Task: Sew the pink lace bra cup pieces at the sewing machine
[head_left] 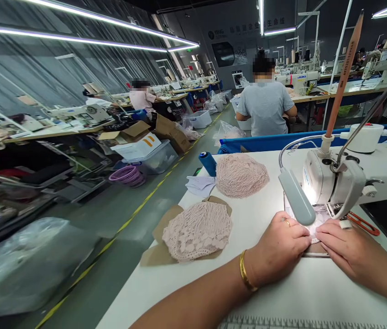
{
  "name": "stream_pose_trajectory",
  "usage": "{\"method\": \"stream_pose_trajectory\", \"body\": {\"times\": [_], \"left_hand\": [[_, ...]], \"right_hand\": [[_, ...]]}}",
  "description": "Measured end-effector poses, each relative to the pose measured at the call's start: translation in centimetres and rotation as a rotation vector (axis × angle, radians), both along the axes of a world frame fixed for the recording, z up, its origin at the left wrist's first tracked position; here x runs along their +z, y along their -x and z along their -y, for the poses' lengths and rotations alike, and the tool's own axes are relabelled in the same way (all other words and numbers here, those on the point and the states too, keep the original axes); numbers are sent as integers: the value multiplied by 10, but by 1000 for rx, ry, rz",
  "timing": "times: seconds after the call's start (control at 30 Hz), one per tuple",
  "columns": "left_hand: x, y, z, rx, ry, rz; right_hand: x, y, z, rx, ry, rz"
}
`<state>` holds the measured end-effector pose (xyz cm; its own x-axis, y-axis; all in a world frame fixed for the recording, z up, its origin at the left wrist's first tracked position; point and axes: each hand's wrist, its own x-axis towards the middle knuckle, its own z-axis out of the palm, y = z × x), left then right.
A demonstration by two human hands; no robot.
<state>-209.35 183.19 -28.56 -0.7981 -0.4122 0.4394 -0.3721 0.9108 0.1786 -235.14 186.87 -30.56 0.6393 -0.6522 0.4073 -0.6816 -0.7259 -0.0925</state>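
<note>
Both of my hands are at a sewing machine (332,180), by its needle area. My left hand (279,246), wearing a ring and a gold bangle (244,270), is closed with its fingertips on a small pale piece of lace fabric (314,236). From the other side my right hand (349,249) presses its fingers together on the same piece. Much of the fabric is hidden by the hands and a grey lamp head (296,196). Left of them lie two beige lace pieces, a nearer one (198,230) on brown card and a farther one (242,175).
A blue thread cone (207,163) and white paper pieces (200,185) sit at the table's left edge. Orange-handled snips (364,224) lie right of the needle. A ruler (316,323) runs along the front. A person (264,107) sits ahead; boxes and a purple basket (127,176) stand across the aisle.
</note>
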Motion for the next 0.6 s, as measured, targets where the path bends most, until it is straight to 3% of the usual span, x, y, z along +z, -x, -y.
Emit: {"method": "stream_pose_trajectory", "body": {"times": [0.43,0.6], "left_hand": [[-3,2,14,89,27,36],[-2,3,18,109,6,14]], "right_hand": [[8,-7,8,-91,-17,54],[2,-7,11,-148,-33,28]]}}
